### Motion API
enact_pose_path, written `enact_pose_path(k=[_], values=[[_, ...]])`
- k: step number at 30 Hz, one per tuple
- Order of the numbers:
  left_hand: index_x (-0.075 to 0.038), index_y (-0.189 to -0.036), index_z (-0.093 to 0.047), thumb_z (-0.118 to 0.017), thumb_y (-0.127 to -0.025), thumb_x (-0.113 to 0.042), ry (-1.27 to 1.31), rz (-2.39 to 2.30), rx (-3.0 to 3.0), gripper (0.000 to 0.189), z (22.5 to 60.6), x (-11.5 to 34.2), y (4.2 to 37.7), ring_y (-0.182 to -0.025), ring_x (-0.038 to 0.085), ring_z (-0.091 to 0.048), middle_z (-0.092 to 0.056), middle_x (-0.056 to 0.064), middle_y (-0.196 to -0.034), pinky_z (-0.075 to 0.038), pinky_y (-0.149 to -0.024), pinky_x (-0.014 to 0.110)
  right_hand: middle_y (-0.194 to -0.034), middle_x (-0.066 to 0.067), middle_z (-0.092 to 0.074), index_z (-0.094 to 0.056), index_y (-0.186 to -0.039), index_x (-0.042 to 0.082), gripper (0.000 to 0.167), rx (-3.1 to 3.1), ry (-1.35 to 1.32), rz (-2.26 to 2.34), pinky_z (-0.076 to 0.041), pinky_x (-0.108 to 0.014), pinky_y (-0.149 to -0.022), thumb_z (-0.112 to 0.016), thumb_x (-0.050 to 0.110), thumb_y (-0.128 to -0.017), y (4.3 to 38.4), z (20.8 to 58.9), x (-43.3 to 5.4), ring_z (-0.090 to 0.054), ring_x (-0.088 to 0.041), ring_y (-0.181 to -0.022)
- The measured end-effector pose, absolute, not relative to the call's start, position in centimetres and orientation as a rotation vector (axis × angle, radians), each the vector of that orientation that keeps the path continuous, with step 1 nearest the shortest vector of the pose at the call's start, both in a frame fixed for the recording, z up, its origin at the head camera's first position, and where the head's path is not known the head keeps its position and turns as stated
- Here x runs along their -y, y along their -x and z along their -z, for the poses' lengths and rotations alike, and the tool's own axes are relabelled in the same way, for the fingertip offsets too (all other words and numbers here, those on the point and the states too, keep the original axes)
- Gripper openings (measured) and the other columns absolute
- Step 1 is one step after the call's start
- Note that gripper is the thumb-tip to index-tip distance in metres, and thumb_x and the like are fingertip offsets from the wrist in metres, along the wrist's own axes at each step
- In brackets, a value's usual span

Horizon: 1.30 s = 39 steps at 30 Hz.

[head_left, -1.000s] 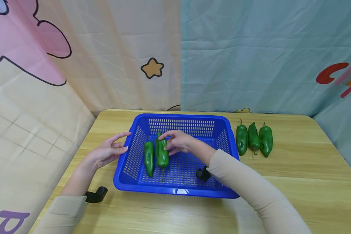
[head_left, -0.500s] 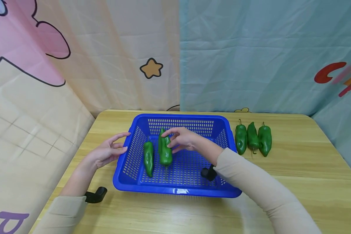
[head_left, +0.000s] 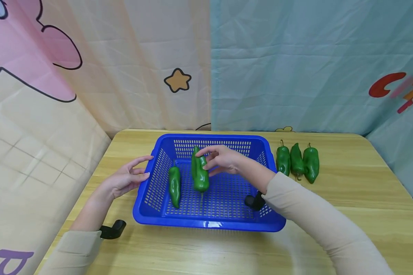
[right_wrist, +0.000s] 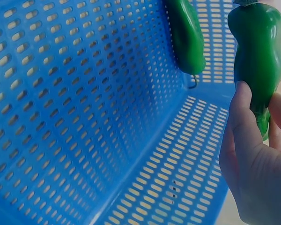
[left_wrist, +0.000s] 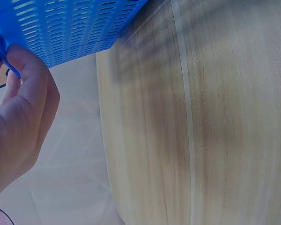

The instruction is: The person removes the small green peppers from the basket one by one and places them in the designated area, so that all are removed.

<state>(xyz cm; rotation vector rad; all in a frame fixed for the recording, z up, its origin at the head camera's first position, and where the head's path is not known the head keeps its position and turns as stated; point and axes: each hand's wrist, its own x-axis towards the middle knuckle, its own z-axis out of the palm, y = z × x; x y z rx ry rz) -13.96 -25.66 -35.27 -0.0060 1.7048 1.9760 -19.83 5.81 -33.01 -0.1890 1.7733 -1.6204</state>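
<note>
A blue plastic basket [head_left: 210, 224] with slotted walls stands on the wooden table. My left hand [head_left: 129, 177] holds its left rim, the thumb and fingers pinching the edge; the left wrist view shows those fingers [left_wrist: 33, 79] bent at the rim. Over the basket's floor, my right hand [head_left: 225, 159] grips a glossy green pepper [head_left: 201, 179] from above by its narrower end, stem pointing toward me. The right wrist view has this pepper [right_wrist: 258, 47] between thumb and fingers. A second green pepper [head_left: 174, 187] lies lengthwise in the basket's left part.
Three more green peppers [head_left: 297, 162] lie side by side on the table [head_left: 358, 198], just right of the basket. Printed curtains [head_left: 278, 76] hang behind and beside the table. Black camera mounts [head_left: 113, 229] stick out from both wrists.
My right hand has moved rightward and slightly away from me with the pepper, widening its gap from the pepper at left. My left hand has stayed at the rim.
</note>
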Motion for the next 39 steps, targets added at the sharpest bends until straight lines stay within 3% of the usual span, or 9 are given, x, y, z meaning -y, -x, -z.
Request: enact_pose_path(k=[18,39], values=[[-0.02,-0.13,-0.037,-0.055,-0.091,0.003,-0.016,-1.978,-1.704,0.05,35.1,25.6,14.1,-0.086,0.021,-0.066,-0.064,0.008,-0.098,-0.055,-0.077,0.034,-0.103,-0.017,-0.05,-0.052,-0.127,0.002,0.047,-1.822,0.245,1.618,-0.052,-0.048,-0.082,-0.058,-0.013,-0.083,19.7,31.0,-9.6,-0.058,-0.024,-0.088],[-0.019,-0.131,-0.037,-0.055,-0.091,0.004,-0.011,-1.978,-1.695,0.05,35.4,25.7,14.0,-0.088,0.022,-0.066,-0.063,0.01,-0.099,-0.055,-0.078,0.034,-0.106,-0.016,-0.047,-0.05,-0.124,0.001,0.045,-1.858,0.314,1.651,-0.053,-0.044,-0.082,-0.06,-0.011,-0.082,19.9,28.9,-16.0,-0.058,-0.023,-0.091]])
